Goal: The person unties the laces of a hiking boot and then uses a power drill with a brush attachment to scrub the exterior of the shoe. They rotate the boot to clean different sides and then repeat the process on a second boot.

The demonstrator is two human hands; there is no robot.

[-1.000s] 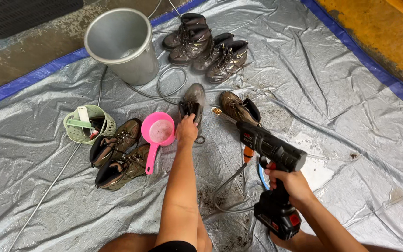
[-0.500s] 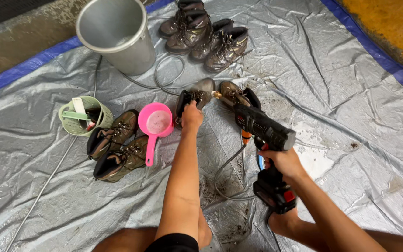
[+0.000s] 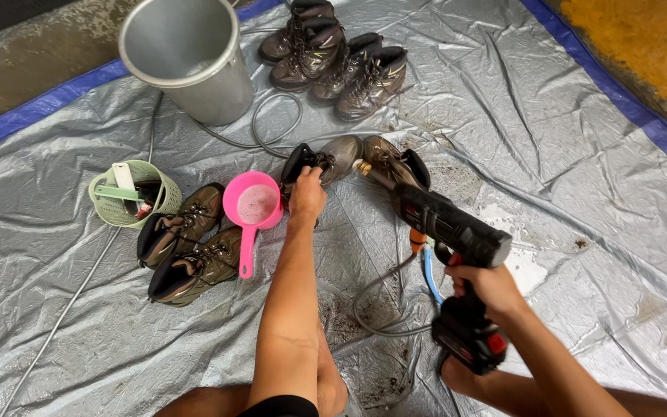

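Two hands are at work over a grey tarpaulin point(image 3: 550, 154) with a blue border; the left hand point(image 3: 307, 194) reaches out to a wet brown boot point(image 3: 326, 161) lying near the middle of the tarpaulin, its fingers point(image 3: 312, 176) curled tight round the boot's dark collar, holding it; the right hand point(image 3: 489, 287) is wrapped round the grip of a black cordless spray gun point(image 3: 449, 232) – fingers shut on the handle, one of them at the trigger – and the gun's brass nozzle point(image 3: 363, 167) points at the held boot, just beside its toe; a second brown boot point(image 3: 397, 161) lies right behind the nozzle, touching or nearly touching the first. A grey hose point(image 3: 372, 297) loops from under the gun across the tarpaulin towards the near edge. Just left of the left hand lies a pink scoop point(image 3: 252, 208), and left of that a pair of brown boots point(image 3: 187, 247) side by side; a pale green basket point(image 3: 133, 193) with small tools in it stands beyond them towards the left edge. At the far edge stands a grey metal bucket point(image 3: 191, 58), and right of it four more boots point(image 3: 333, 54) in a row – dark, laced, well apart from the hands.
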